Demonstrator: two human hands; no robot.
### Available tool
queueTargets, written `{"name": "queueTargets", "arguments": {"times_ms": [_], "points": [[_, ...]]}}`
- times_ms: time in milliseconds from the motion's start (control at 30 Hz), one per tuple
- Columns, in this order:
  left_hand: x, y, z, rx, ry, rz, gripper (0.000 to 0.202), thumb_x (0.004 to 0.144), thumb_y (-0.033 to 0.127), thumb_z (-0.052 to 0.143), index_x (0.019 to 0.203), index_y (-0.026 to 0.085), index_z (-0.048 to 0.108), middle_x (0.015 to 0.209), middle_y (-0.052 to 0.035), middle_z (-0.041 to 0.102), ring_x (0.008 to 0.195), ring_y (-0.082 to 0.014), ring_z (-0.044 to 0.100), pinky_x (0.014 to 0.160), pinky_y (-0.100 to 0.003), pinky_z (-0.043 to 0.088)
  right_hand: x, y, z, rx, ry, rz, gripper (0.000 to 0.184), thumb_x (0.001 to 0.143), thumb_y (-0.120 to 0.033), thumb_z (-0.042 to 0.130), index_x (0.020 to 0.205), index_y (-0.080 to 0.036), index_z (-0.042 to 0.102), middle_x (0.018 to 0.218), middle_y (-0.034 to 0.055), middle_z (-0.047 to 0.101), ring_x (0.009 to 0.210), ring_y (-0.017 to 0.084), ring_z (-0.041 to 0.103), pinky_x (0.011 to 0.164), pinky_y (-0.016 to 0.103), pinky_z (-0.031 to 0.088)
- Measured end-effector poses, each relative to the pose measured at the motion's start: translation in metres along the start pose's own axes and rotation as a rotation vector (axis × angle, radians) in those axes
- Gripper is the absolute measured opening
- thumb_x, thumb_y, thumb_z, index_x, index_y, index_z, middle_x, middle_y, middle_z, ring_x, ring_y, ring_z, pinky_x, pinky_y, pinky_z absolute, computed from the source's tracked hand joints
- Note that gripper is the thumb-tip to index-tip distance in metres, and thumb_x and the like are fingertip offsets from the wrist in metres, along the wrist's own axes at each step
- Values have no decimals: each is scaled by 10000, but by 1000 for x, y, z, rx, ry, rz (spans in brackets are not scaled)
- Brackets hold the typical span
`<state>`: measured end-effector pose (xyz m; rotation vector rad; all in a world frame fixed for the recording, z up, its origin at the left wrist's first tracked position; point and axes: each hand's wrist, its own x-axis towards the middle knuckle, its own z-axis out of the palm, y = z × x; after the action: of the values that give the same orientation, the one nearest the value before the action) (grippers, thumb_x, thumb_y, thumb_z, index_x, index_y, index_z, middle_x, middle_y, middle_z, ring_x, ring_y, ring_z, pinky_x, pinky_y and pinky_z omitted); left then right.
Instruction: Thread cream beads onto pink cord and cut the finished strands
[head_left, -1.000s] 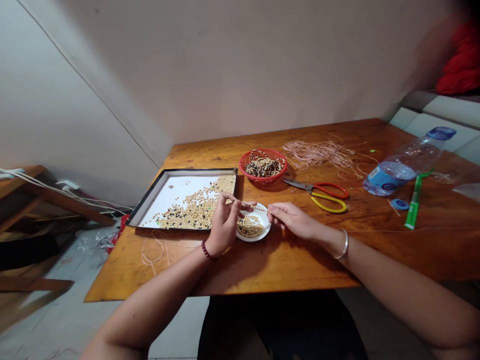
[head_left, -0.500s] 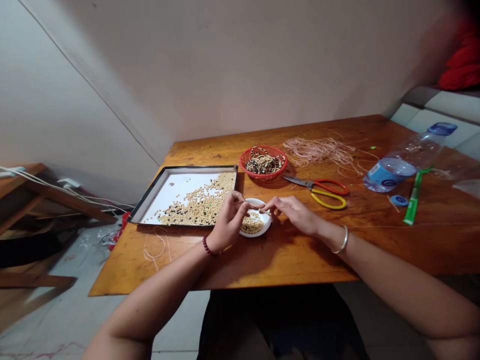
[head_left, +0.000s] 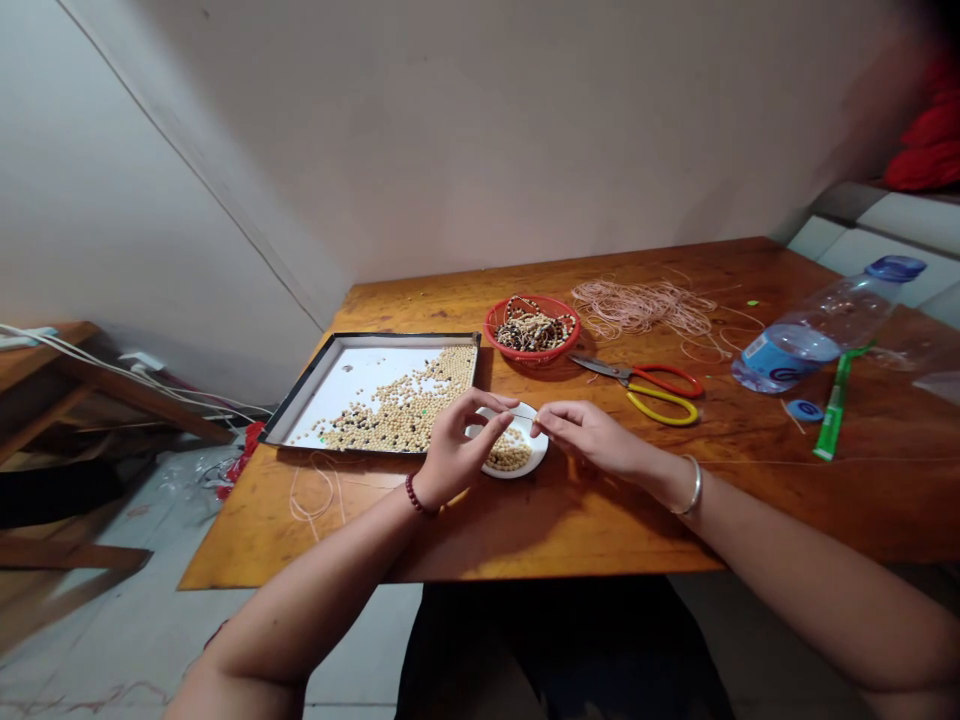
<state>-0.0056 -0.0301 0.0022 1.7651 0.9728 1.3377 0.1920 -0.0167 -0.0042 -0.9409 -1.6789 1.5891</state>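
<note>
Beads (head_left: pixel 394 420) in tray (head_left: pixel 341 385) on wooden table (head_left: pixel 465 545), pale wall (head_left: pixel 480 140) behind, fingers (head_left: pixel 564 417) tight on thread (head_left: pixel 523 416).

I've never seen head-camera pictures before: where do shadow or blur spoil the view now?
Head view: a soft shadow darkens the table below the white dish and right hand; head view: the top-right corner is dark, the red bundle below looks soft; head view: the thin strand by the left hand is too fine to identify.
</note>
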Motion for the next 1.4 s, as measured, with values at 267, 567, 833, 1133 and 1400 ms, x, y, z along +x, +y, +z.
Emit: {"name": "queueTargets", "arguments": {"times_ms": [267, 567, 833, 1133, 1400], "points": [[8, -3, -2, -151, 135, -95, 186, 889, 335, 560, 873, 197, 437, 772, -43, 693, 835, -176, 686, 634, -246, 498, 8, 10, -8, -68, 102, -24, 381, 841, -468, 474, 669, -150, 595, 563, -9, 504, 493, 96, 435, 487, 236, 330], [7, -2, -1, -218, -30, -97, 216, 878, 350, 576, 874, 188, 432, 754, -51, 691, 791, -166, 685, 609, -231, 481, 6, 1, -11, 65, 102, 2, 442, 826, -501, 448, 788, -136, 695, 809, 93, 702, 775, 194, 630, 705, 310, 471], [5, -2, -1, -210, -55, -118, 216, 872, 345, 585, 859, 184, 443, 832, -79, 705, 777, -158, 678, 645, -249, 498, 2, -1, -8, -110, -40, -124, 353, 875, -454, 491, 789, -146, 639, 743, 45, 648, 676, 146, 568, 668, 276, 439], [1, -7, 8, -188, 34, -139, 213, 879, 339, 578, 853, 186, 432, 836, -74, 703, 796, -166, 686, 664, -263, 510, 6, 2, -6, -119, 59, -82, 303, 844, -355, 453, 648, -165, 584, 630, 27, 585, 625, 143, 527, 631, 273, 417], [2, -9, 9, -190, 49, -170, 212, 876, 342, 582, 866, 189, 434, 842, -68, 704, 848, -180, 695, 693, -272, 524, 7, 5, -7, -85, 87, -41, 269, 815, -353, 477, 696, -156, 616, 654, 28, 607, 619, 136, 536, 616, 263, 429]]}}
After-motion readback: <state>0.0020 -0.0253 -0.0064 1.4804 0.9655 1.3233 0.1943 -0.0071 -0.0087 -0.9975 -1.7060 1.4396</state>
